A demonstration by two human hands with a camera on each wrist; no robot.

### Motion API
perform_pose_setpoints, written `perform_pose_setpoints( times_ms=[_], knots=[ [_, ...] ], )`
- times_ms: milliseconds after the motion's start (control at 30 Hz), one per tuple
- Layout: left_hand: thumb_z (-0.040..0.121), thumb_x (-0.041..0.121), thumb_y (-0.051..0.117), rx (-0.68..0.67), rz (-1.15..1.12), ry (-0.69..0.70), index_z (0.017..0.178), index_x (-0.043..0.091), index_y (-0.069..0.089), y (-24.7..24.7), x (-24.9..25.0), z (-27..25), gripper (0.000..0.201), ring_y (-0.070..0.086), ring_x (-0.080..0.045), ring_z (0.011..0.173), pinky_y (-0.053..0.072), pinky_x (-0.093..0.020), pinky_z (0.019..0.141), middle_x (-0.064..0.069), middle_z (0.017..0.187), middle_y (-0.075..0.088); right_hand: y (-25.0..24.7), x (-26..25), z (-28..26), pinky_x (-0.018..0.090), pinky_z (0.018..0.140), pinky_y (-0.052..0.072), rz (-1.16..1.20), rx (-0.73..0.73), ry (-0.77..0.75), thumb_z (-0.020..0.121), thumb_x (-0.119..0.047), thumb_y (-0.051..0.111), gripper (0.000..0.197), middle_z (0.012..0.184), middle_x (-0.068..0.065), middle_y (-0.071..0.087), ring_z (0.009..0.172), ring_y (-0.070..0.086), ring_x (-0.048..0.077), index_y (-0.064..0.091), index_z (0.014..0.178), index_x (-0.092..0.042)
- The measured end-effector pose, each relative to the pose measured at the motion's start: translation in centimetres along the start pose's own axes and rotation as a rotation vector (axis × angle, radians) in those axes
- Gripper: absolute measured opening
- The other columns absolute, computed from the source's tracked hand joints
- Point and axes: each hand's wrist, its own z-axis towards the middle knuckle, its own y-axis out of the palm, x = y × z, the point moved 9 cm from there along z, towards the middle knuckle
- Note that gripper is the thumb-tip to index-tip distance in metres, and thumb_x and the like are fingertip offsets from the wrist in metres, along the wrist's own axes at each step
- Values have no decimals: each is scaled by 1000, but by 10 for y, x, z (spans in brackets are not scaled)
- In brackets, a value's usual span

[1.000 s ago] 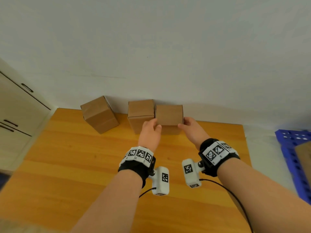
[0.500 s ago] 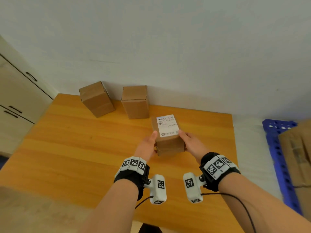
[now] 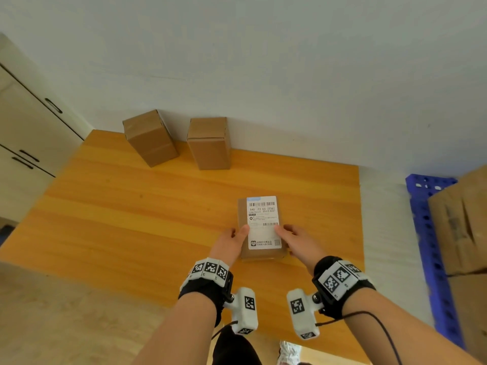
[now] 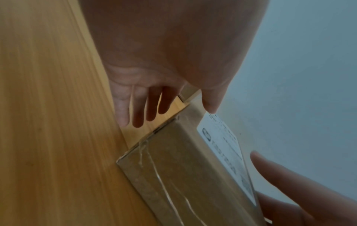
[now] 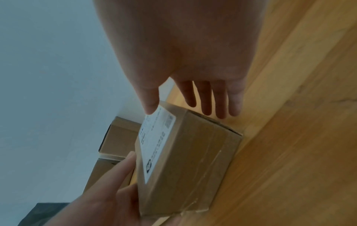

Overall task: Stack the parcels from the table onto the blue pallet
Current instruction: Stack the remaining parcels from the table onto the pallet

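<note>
A small cardboard parcel (image 3: 261,214) with a white shipping label on top lies near the front right of the wooden table (image 3: 131,219); whether it rests on the wood or hovers just above it is unclear. My left hand (image 3: 232,243) presses its left side and my right hand (image 3: 295,241) its right side. Both thumbs lie on the label. In the left wrist view the left hand (image 4: 146,97) shows straight fingers beside the parcel (image 4: 183,168). The right wrist view shows the same of my right hand (image 5: 193,91) on the parcel (image 5: 193,152). The blue pallet (image 3: 432,233) stands right of the table.
Two more brown parcels stand at the table's back edge against the wall, one angled (image 3: 150,138) and one straight (image 3: 209,143). Large cardboard boxes (image 3: 463,219) sit on the pallet. A cream cabinet (image 3: 26,127) stands to the left. A strip of floor separates table and pallet.
Both hands have drawn the parcel from the back wall toward the front of the table. It has turned so that its label faces up.
</note>
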Motion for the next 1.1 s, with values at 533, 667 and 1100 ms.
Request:
perform_pose_setpoints(
  times_ms=[533, 667, 1100],
  knots=[
    [94, 50, 53, 173, -223, 182, 134, 18, 50, 6, 69, -61, 51, 56, -14, 100, 42, -24, 75, 2, 126, 61, -63, -34, -55, 26, 80, 50, 74, 116, -213, 94, -41, 60, 47, 121, -2, 60, 98, 60, 11, 46, 131, -15],
    [92, 50, 56, 198, -297, 272, 131, 18, 51, 3, 104, -87, 51, 58, -14, 103, 46, -27, 83, 3, 124, 61, -95, -61, -86, 20, 73, 48, 89, 173, -319, 95, -40, 60, 49, 118, -5, 63, 98, 61, 7, 47, 135, -15],
    [92, 47, 57, 98, -366, 642, 123, 20, 56, 12, 216, -166, 41, 60, -4, 100, 46, -15, 72, 8, 115, 64, -175, -105, -224, 12, 66, 43, 139, 507, -521, 99, -34, 53, 33, 115, -11, 65, 95, 59, -2, 54, 131, -25]
  ],
)
